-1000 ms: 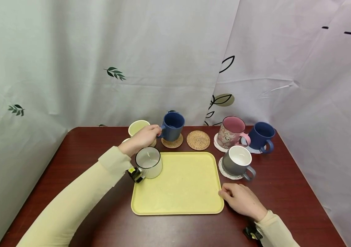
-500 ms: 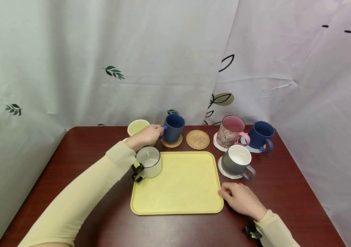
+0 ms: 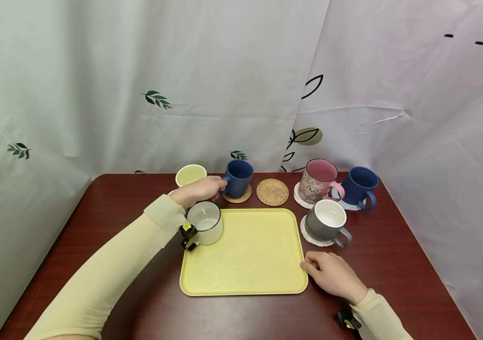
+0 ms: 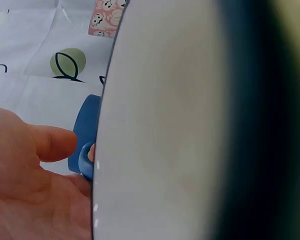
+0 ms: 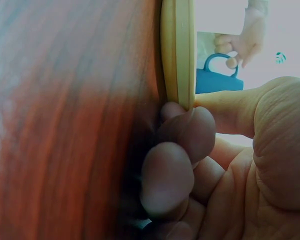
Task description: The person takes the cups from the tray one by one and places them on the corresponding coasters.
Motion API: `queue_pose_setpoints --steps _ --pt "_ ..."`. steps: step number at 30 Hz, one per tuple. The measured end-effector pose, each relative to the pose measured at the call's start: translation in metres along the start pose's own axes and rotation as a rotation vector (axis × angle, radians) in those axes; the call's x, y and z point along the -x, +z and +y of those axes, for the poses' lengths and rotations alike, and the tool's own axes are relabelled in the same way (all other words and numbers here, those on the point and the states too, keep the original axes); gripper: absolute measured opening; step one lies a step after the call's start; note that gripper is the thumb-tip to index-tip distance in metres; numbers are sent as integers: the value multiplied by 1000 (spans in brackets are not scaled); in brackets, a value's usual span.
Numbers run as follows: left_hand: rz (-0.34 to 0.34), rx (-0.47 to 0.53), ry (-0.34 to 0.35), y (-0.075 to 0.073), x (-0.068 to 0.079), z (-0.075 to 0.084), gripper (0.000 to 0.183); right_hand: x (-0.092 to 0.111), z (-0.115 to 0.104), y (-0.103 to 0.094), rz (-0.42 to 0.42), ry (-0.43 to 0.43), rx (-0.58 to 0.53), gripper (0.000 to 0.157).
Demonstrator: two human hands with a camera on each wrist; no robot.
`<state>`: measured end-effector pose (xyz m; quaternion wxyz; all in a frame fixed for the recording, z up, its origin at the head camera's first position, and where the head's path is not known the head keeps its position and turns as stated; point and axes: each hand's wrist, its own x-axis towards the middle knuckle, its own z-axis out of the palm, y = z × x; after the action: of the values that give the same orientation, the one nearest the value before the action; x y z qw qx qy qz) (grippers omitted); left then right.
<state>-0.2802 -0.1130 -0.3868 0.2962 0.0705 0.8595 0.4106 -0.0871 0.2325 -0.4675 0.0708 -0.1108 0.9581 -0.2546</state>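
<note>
At the back of the table my left hand (image 3: 201, 190) is at the handle of a blue mug (image 3: 239, 178), which stands upright over a woven coaster (image 3: 241, 199). In the left wrist view a fingertip (image 4: 91, 153) shows inside the handle loop, while the thumb (image 4: 57, 143) is stretched out beside it. A white enamel mug (image 3: 205, 224) on the tray hides much of that view. My right hand (image 3: 336, 276) pinches the right rim of the yellow tray (image 3: 254, 264), thumb against the edge and fingers curled below, as the right wrist view shows.
A pale yellow mug (image 3: 190, 174) stands behind my left wrist. Another woven coaster (image 3: 272, 192) lies right of the blue mug. On white coasters at the right stand a pink patterned mug (image 3: 314, 186), a second blue mug (image 3: 358, 185) and a grey mug (image 3: 323, 225).
The blue mug has come down slightly and straightened over its coaster. My left hand's fingers have spread a little at the handle. The right hand and tray have stayed put.
</note>
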Motion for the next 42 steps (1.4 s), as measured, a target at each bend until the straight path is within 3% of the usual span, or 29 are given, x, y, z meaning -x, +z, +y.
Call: queue_pose_setpoints --steps 7,18,30,42 --pt "-77 -36 1 0 2 -6 44 1 -1 0 -7 4 -5 39" --pt "-119 -45 -30 -1 8 -11 56 1 -2 1 -13 8 -6 39" --pt "-104 -17 -32 -5 14 -19 61 1 -3 0 -15 20 -3 39" --pt "6 1 104 -3 33 -34 53 2 -2 1 -14 13 -6 39"
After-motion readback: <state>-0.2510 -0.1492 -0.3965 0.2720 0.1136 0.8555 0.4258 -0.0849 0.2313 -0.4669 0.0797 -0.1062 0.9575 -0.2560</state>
